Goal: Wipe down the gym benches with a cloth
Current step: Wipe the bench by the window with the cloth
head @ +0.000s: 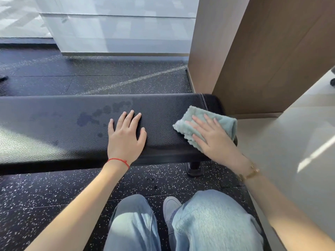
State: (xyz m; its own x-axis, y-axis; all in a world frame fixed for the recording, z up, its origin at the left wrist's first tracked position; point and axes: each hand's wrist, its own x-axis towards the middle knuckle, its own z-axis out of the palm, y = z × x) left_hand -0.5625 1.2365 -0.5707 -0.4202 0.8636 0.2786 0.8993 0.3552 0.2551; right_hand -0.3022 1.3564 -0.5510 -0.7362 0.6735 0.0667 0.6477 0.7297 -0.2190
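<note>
A black padded gym bench [63, 124] runs across the view from left to right. Damp dark patches mark its top near the middle. My left hand [126, 137] lies flat on the pad, fingers spread, holding nothing. My right hand [211, 137] presses flat on a folded pale green cloth [226, 124] at the bench's right end. The cloth's far and right parts show beyond my fingers; the rest is under my palm.
A brown wooden column [253, 51] stands just behind the bench's right end. A pale surface [290, 142] lies to the right. Black speckled rubber floor [45, 192] lies around the bench. The bench leg [194, 168] and my jeans-clad knees [208, 223] are below.
</note>
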